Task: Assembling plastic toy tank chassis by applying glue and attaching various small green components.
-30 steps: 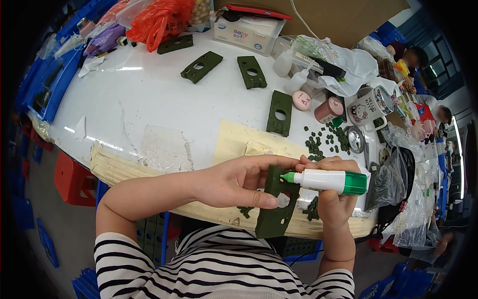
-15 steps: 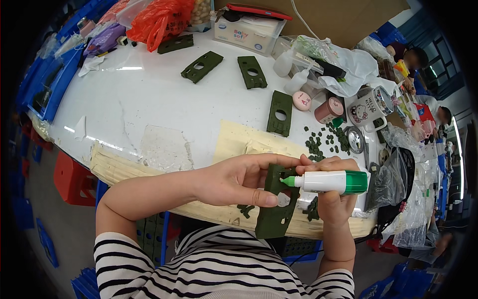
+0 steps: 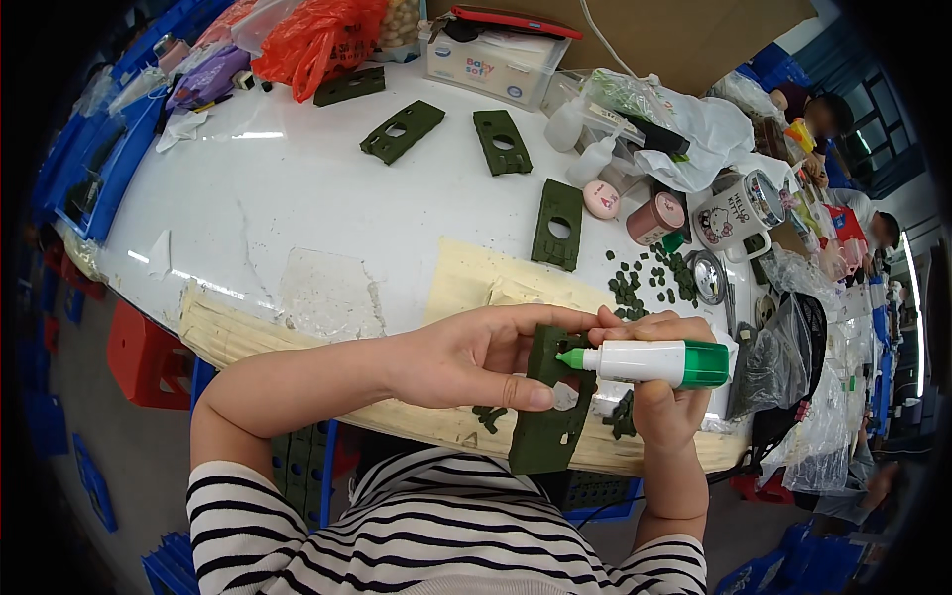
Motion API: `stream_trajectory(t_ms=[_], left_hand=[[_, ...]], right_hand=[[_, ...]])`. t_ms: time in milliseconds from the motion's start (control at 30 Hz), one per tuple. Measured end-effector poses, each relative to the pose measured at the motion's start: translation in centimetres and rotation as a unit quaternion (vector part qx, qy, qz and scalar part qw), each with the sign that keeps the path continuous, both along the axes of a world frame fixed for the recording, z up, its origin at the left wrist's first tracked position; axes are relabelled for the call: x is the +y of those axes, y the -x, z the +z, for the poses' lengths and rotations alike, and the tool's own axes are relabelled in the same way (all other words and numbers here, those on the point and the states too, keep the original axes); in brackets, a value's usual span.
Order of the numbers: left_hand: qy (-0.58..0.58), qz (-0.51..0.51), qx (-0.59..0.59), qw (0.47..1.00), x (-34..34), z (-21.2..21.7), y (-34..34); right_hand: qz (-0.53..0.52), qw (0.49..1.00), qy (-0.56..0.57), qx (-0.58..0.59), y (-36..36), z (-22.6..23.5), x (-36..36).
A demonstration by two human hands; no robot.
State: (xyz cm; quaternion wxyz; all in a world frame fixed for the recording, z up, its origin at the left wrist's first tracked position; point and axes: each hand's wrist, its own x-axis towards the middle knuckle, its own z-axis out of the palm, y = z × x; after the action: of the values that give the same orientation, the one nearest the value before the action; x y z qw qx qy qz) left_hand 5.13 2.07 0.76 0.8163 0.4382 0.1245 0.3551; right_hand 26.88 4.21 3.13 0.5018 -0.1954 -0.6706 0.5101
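L hand (image 3: 476,357) clamped on dark green plastic plate (image 3: 550,407), thumb under at the plate's round hole, fingers over top edge; plate held up off the counter (image 3: 297,228), tilted toward the face so the upper part sits right at the nozzle. R hand (image 3: 664,397) wrapped tight around white glue bottle w/ green cap end (image 3: 654,362), bottle horizontal, green tip touching plate's upper area, prob. for a steady aim at one spot. Both hands close to body, just past counter's near edge over the yellowish paper sheet (image 3: 486,283).

Around: 4 similar green plates (image 3: 557,223) laid flat, spaced apart on the counter. Heap of small green bits (image 3: 645,283) beside R hand, w/in easy reach. Mug (image 3: 739,213), pink round tin (image 3: 600,198), squeeze bottles (image 3: 595,159), tissue box (image 3: 496,59), orange bag (image 3: 317,35) at far rim.
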Motion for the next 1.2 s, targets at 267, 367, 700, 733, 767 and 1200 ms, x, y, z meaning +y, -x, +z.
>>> stream_trajectory(t_ms=[267, 367, 700, 733, 767, 1200], left_hand=[[0.010, -0.007, 0.011, 1.000, 0.08, 0.04, 0.14], [0.008, -0.003, 0.008, 1.000, 0.02, -0.10, 0.09], [-0.010, 0.000, -0.012, 1.000, 0.32, 0.57, 0.19], [-0.017, 0.004, -0.013, 1.000, 0.48, 0.64, 0.15], [-0.025, 0.009, -0.014, 1.000, 0.69, 0.70, 0.01], [-0.028, 0.026, 0.019, 0.999, 0.48, 0.53, 0.07]], right_hand=[[0.001, 1.000, 0.001, -0.001, -0.06, -0.02, -0.04], [0.003, 1.000, -0.002, 0.000, -0.10, -0.05, -0.02], [-0.025, 0.998, 0.045, 0.027, -0.19, 0.56, 0.06], [-0.025, 0.999, 0.035, 0.023, -0.19, 0.68, 0.08], [-0.025, 0.999, 0.024, 0.019, -0.19, 0.80, 0.09], [-0.044, 0.996, -0.049, -0.060, -0.05, 0.30, -0.15]])
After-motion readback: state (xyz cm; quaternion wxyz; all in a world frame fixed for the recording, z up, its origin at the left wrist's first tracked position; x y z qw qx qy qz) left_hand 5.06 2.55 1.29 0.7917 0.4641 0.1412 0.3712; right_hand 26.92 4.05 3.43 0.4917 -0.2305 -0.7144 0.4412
